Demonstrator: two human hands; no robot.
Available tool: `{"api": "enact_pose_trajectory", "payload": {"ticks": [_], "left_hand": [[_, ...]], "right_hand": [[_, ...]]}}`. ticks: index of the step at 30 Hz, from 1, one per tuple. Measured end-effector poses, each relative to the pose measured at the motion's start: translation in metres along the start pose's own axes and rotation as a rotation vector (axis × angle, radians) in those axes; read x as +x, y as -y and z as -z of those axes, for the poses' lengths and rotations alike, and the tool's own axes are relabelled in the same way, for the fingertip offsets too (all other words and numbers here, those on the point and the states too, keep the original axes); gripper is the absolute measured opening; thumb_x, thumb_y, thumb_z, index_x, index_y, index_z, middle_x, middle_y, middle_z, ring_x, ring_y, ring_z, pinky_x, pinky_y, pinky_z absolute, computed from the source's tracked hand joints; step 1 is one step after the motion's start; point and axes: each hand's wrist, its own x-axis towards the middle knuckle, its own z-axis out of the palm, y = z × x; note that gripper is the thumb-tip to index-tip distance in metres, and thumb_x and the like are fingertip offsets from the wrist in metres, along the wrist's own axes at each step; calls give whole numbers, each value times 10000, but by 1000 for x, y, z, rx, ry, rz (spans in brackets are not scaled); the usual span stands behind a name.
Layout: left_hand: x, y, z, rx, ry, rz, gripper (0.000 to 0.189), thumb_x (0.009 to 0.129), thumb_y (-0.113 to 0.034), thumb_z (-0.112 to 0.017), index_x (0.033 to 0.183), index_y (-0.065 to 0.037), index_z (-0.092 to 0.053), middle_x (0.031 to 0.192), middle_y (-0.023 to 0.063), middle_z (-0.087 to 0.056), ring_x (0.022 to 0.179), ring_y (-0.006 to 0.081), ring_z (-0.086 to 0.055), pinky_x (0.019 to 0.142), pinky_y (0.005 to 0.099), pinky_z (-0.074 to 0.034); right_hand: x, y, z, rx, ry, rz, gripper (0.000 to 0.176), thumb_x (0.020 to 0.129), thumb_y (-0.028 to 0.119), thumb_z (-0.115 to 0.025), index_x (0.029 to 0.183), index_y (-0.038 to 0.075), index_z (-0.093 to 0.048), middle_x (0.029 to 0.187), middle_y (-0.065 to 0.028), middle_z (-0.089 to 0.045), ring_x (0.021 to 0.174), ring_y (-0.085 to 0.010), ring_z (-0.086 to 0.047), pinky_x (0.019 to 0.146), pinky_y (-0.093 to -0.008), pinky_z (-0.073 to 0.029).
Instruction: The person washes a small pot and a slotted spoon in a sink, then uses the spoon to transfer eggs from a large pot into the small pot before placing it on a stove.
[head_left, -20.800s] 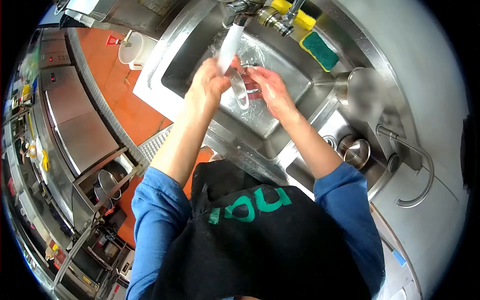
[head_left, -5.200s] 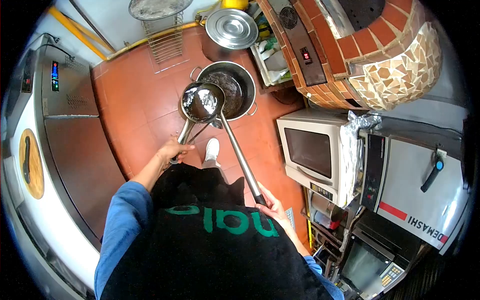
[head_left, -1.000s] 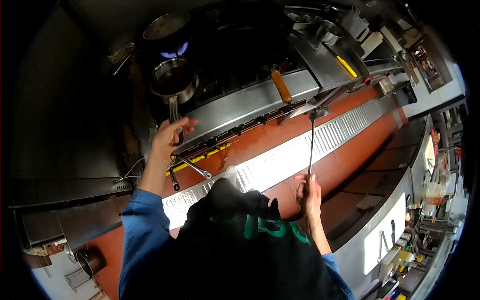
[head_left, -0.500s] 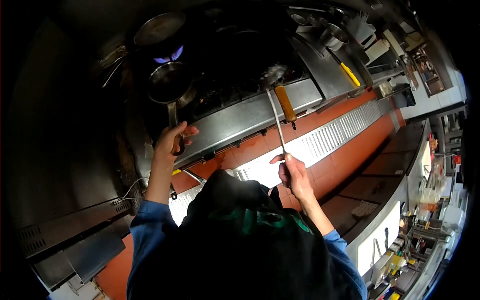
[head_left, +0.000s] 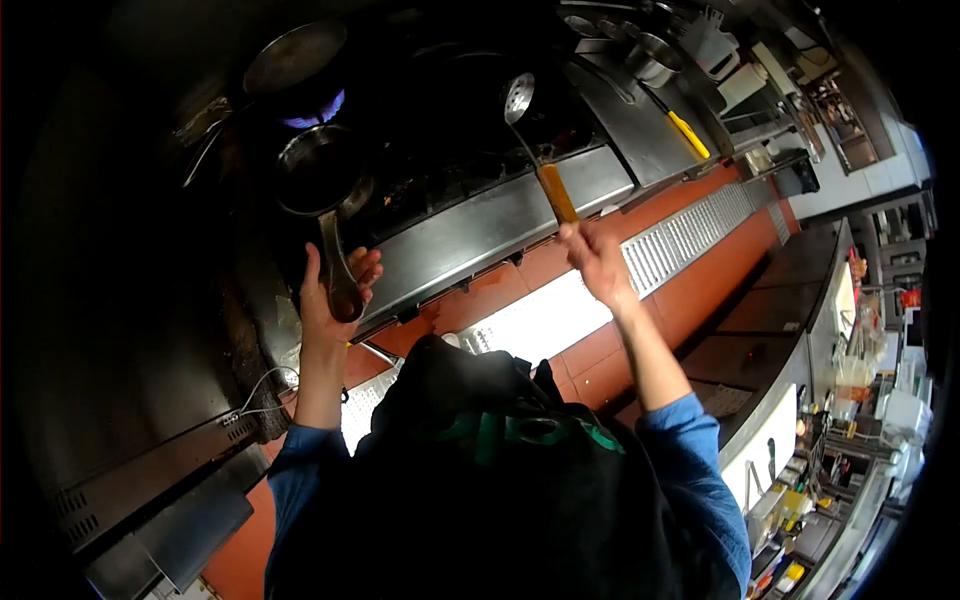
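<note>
My left hand is palm up under the handle of a dark frying pan at the stove's front left. Its thumb and fingers are spread on either side of the handle, which lies over the palm. My right hand, slightly blurred, is closed at the end of the wooden handle of a slotted spoon. That spoon reaches over the stove, its perforated head above the dark burner area. Part of the grip is hidden by my fingers.
Behind the frying pan, another pan sits over a blue flame. To the right are a metal saucepan and a yellow-handled tool. A floor grate runs below the stove, with a counter to the right.
My left fingers have loosened and spread around the pan handle. My right hand has moved up from a thin metal rod to the wooden handle, and the rod no longer shows.
</note>
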Motion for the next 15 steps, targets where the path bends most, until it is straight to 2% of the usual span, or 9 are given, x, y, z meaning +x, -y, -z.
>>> {"api": "enact_pose_trajectory", "payload": {"ticks": [3,4,5,7,8,11,12,13,15], "left_hand": [[-5,-2,-3,-74,-18,17,716,783,-645,-447,921,41,-594,892,182,-632,788,268,-633,494,264,-521],[-7,-3,-4,-44,-49,-4,742,765,-667,-450,923,44,-592,887,179,-632,789,268,-633,502,258,-524],[-6,-3,-3,-42,-43,1,742,765,-667,-450,923,44,-592,887,179,-632,789,268,-633,502,258,-524],[-6,0,5,-24,-133,10,755,754,-676,-456,934,46,-587,892,176,-631,787,273,-630,536,281,-535],[-6,3,12,-68,-153,35,741,752,-664,-474,946,43,-580,880,172,-632,781,279,-625,594,312,-541],[-3,29,47,-158,-51,166,692,776,-627,-482,992,26,-563,901,170,-627,825,276,-612,665,315,-525],[-5,42,64,-84,2,195,636,808,-584,-471,1010,12,-556,929,164,-621,855,269,-604,673,310,-512],[-9,56,81,-9,54,225,579,840,-542,-460,1028,-1,-548,957,157,-616,886,262,-597,680,305,-498],[-12,76,108,129,-54,349,477,893,-476,-401,1021,-42,-550,997,124,-605,884,242,-590,658,299,-470]], "right_hand": [[38,-6,27,-406,-143,82,341,874,316,-524,781,-5,-590,566,-19,-502,521,-118,-463,493,-290,-376],[48,-6,32,-562,-131,64,259,864,238,-543,822,-13,-593,590,-20,-537,528,-142,-475,511,-313,-391],[60,-14,37,-564,-139,60,259,864,238,-543,822,-13,-593,590,-20,-537,528,-142,-475,511,-313,-391],[81,-39,42,-200,-27,241,167,844,154,-561,837,-8,-603,588,-17,-550,520,-121,-472,502,-286,-386],[86,-28,47,-6,85,-18,115,836,109,-564,831,3,-607,592,-13,-561,492,-85,-468,461,-238,-367],[108,-16,46,180,106,-135,121,836,127,-577,791,20,-609,558,-5,-541,458,-51,-456,415,-197,-334],[109,7,47,64,110,-176,158,839,143,-584,725,34,-596,524,3,-524,426,-53,-443,387,-198,-320],[124,-9,42,101,65,-82,193,830,145,-597,667,45,-571,501,5,-512,415,-54,-434,393,-204,-326],[147,-21,41,-12,59,-5,223,811,172,-626,644,45,-549,495,-3,-506,407,-58,-430,390,-215,-317]]}}
